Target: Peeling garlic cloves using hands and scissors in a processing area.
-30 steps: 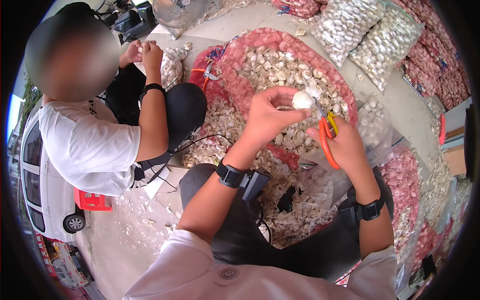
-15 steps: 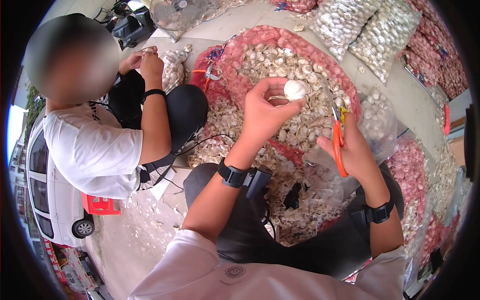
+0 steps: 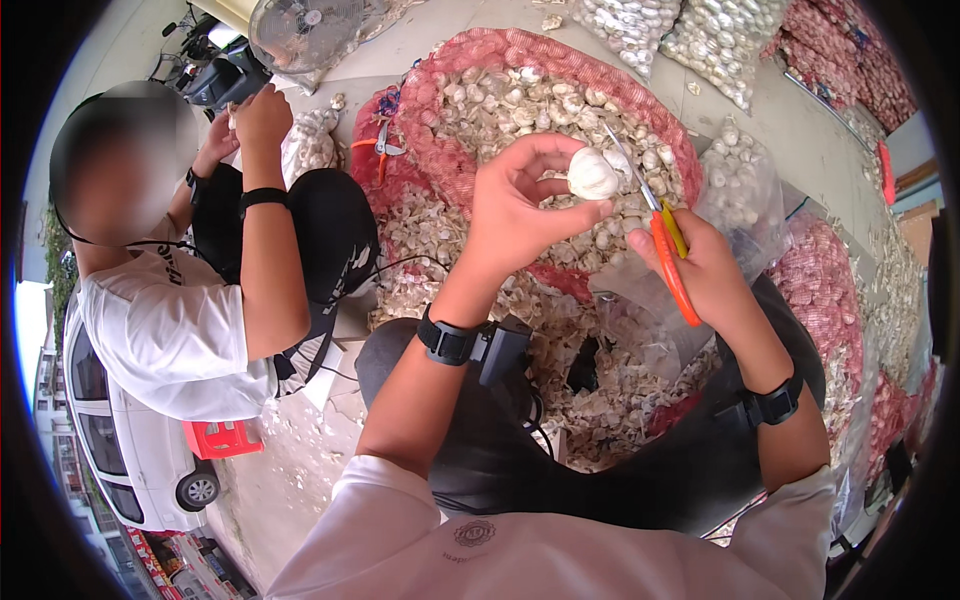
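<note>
My left hand (image 3: 525, 205) holds a white garlic bulb (image 3: 593, 174) between thumb and fingertips. Close by on the right, my right hand (image 3: 700, 255) grips orange-handled scissors (image 3: 670, 262), which have a yellow part between the handles. Their narrow metal blades point up and to the left, just beside the bulb. Beneath both hands lies a large red mesh sack (image 3: 455, 165), rolled open and filled with garlic bulbs (image 3: 520, 108). Loose dry skins (image 3: 430, 235) cover its nearer part.
A co-worker (image 3: 190, 310) sits at the left, hands raised. Orange-handled shears (image 3: 381, 148) rest on the sack's left edge. A clear bag of garlic (image 3: 742, 185) stands at right; more filled bags (image 3: 725, 45) lie behind. A fan (image 3: 305, 30) and a red stool (image 3: 225, 438) are farther off.
The scissors have turned so their blades slant more to the left, nearer the bulb. The bulb stays in my left hand. The co-worker's hands have shifted left, and the whole view has shifted slightly.
</note>
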`<state>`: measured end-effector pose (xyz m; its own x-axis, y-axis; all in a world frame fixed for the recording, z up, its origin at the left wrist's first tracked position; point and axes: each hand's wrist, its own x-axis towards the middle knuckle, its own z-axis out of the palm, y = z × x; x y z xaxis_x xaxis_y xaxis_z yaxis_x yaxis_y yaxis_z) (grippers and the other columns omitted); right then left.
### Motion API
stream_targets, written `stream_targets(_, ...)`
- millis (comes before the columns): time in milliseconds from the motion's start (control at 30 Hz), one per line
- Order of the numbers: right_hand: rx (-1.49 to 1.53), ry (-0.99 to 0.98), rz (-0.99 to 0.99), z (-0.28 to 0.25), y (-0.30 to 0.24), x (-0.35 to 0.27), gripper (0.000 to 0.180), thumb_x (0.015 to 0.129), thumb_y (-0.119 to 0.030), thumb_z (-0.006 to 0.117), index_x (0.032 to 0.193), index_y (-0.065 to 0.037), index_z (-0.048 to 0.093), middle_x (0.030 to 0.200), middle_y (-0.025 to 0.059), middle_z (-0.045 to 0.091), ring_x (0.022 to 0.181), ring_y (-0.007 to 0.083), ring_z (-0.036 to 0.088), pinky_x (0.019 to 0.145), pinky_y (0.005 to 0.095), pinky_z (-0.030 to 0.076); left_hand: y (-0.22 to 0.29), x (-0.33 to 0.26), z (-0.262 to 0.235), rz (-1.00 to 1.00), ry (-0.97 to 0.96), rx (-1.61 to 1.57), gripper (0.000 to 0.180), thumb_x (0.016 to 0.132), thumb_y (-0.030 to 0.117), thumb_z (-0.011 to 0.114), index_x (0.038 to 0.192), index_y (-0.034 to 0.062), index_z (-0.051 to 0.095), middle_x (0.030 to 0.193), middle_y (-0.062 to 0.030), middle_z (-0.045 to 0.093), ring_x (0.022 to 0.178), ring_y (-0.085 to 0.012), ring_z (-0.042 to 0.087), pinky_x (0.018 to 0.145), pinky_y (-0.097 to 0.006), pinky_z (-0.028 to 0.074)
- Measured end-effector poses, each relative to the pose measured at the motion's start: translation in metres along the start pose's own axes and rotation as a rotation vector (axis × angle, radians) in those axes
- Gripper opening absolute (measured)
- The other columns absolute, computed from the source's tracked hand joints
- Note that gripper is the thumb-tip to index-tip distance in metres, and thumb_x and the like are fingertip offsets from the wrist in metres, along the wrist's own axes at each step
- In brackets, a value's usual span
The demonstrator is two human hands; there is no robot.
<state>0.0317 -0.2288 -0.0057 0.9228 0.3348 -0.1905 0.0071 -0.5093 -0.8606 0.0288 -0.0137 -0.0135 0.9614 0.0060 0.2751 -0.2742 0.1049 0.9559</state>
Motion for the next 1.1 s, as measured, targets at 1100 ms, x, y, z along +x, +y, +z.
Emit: stream_targets(1100, 0.453, 0.113, -0.034, 0.039, -0.028, 0.05, 0.054, 0.078, -0.047, 0.078, 0.093, 0.001, 0.059, 0.077, 0.0049, 0.06, 0.062, 0.0119, 0.054, 0.06, 0.0287, 0.045, 0.01, -0.019, -0.037, -0.353, 0.091, -0.522, 0.043, 0.09, 0.005, 0.057, 0.132, -0.0018, 0.049, 0.111, -0.0133, 0.064, 0.099, -0.0246, 0.066, 0.085, -0.032, 0.055)
